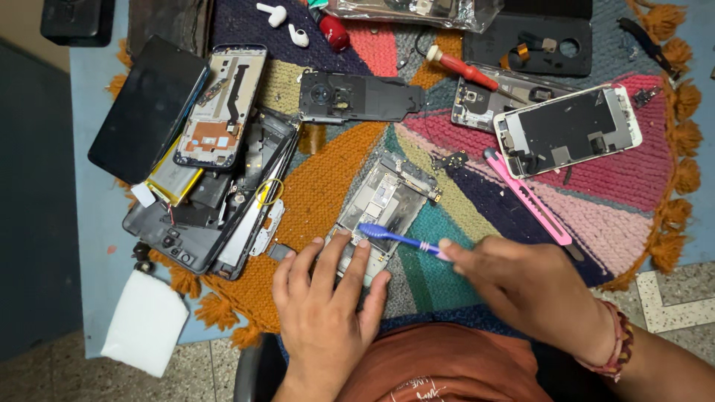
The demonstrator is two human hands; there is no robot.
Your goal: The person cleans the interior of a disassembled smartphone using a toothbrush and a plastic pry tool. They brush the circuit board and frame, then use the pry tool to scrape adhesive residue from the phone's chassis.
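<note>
An opened phone frame point(387, 197) with its inner boards showing lies on the colourful woven mat point(328, 186). My left hand point(325, 301) presses flat on the frame's near end, fingers spread. My right hand point(529, 286) pinches the handle of a blue toothbrush point(391, 235). The brush head rests over the lower part of the frame, just beyond my left fingertips.
A pile of phone shells, a battery and a dark screen point(149, 108) sits at the left. A white-framed phone point(570, 126), a pink cutter point(525, 197), a red screwdriver point(462, 68), a black back cover point(357, 97), white earbuds point(287, 22) and white foam point(145, 324) lie around.
</note>
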